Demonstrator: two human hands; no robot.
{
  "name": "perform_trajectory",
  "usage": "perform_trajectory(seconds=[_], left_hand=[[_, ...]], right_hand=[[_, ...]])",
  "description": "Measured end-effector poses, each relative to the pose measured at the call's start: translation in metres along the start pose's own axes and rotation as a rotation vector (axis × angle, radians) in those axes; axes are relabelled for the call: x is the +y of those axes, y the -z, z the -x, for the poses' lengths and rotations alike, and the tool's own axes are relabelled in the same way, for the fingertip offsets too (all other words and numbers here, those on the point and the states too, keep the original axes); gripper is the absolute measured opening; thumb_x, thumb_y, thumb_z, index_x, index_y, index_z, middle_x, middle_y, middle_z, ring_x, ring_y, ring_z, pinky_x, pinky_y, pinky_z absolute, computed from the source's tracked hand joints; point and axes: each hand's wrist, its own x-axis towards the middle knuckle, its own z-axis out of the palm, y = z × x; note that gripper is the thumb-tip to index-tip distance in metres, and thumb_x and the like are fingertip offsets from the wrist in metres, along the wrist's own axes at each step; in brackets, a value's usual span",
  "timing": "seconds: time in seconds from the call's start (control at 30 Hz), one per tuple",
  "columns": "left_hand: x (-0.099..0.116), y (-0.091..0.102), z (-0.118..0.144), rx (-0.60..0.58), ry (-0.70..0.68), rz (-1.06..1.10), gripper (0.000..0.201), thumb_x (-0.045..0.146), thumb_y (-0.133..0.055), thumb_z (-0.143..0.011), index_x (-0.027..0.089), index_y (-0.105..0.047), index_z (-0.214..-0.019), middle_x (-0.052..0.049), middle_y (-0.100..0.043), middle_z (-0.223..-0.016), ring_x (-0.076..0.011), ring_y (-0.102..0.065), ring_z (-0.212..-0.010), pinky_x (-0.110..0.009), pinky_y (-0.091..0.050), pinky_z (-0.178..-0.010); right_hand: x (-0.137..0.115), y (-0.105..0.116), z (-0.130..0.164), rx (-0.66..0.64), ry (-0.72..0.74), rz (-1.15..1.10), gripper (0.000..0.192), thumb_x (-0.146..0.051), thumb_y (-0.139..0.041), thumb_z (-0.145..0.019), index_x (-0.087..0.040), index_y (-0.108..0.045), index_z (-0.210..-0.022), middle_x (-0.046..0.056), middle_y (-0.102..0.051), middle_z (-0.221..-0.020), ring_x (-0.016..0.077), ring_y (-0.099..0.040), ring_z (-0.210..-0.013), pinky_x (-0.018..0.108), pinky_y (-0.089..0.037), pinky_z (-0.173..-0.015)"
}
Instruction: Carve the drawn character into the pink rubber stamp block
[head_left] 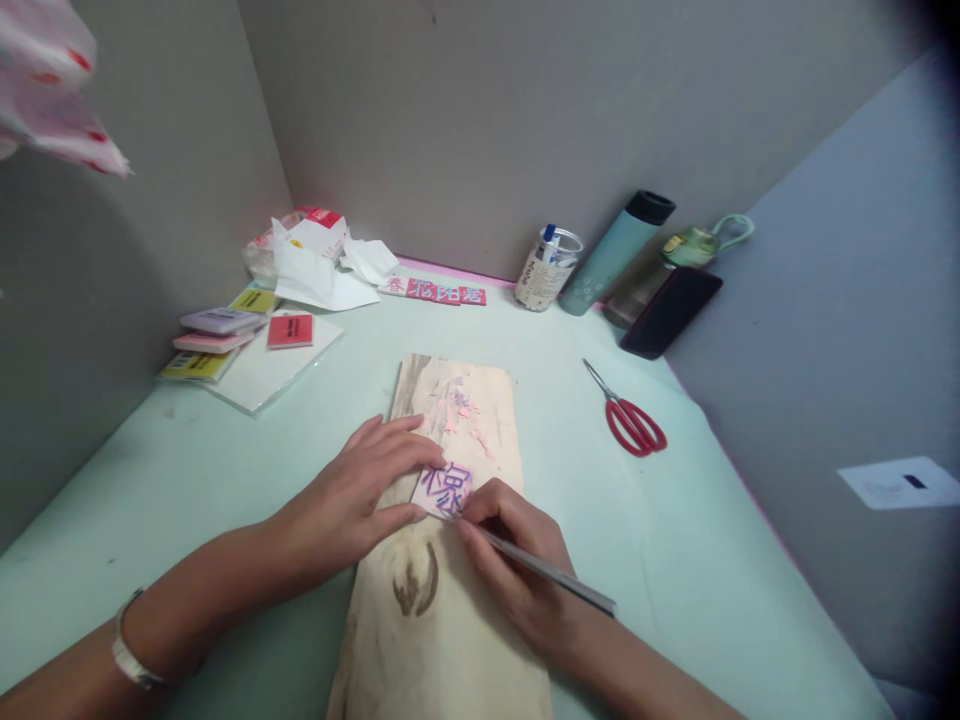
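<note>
A small pale carving block [442, 487] bearing a purple-drawn character lies on a long wooden board [450, 640]. My left hand [379, 470] holds the block down from its left side, thumb at the lower edge and index finger at the upper edge. In my right hand [517, 560] is a slim grey carving knife [555, 573], pinched close to its working end, at the block's lower right corner. My fingers hide the knife's tip. Pink and purple shavings [461, 405] are scattered on the board beyond the block.
Red-handled scissors [634, 425] lie to the right. Behind stand a pen can [547, 275], a teal bottle [619, 250], another bottle [637, 290] and a leaning phone [670, 312]. Finished character blocks [446, 292] line the back; packaged erasers [221, 322] and papers [307, 275] are left.
</note>
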Motion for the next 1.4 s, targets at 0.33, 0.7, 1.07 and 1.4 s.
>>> perform_trajectory(seconds=[0.33,0.7,1.07,1.4], left_hand=[[0.0002,-0.0009,-0.0001,0.008,0.007,-0.002,0.036,0.024,-0.062,-0.095,0.032,-0.056,-0.130,-0.003,-0.062,-0.140,-0.0310,-0.033,-0.151,-0.059,-0.016,-0.125],[-0.0003,-0.0002,-0.0002,-0.003,0.010,-0.002,0.037,0.026,-0.063,-0.096,0.033,-0.055,-0.131,-0.002,-0.061,-0.141,-0.0304,-0.032,-0.151,-0.058,-0.015,-0.125],[0.0027,-0.0015,0.0012,0.042,-0.001,0.002,0.035,0.023,-0.062,-0.095,0.030,-0.058,-0.129,-0.004,-0.063,-0.138,-0.0303,-0.035,-0.150,-0.056,-0.018,-0.125],[0.0028,0.0019,0.0002,0.004,0.010,-0.012,0.036,0.025,-0.063,-0.096,0.031,-0.058,-0.131,-0.005,-0.063,-0.139,-0.0313,-0.035,-0.151,-0.059,-0.017,-0.125]], right_hand=[[0.0019,-0.0016,0.0001,0.005,0.048,0.039,0.016,-0.017,-0.051,-0.097,-0.022,-0.051,-0.082,-0.004,-0.054,-0.074,0.0100,-0.047,-0.062,0.022,-0.036,-0.059],[0.0022,-0.0007,0.0018,0.003,0.060,0.028,0.016,-0.018,-0.051,-0.098,-0.022,-0.052,-0.083,-0.003,-0.055,-0.075,0.0105,-0.048,-0.063,0.023,-0.037,-0.059],[-0.0035,0.0001,-0.0003,-0.025,0.090,0.097,0.016,-0.015,-0.047,-0.098,-0.023,-0.047,-0.083,-0.003,-0.051,-0.073,0.0113,-0.045,-0.062,0.024,-0.036,-0.058],[-0.0002,0.0014,0.0027,-0.024,0.019,0.035,0.017,-0.019,-0.048,-0.098,-0.023,-0.048,-0.082,-0.002,-0.053,-0.074,0.0123,-0.047,-0.063,0.026,-0.037,-0.060]])
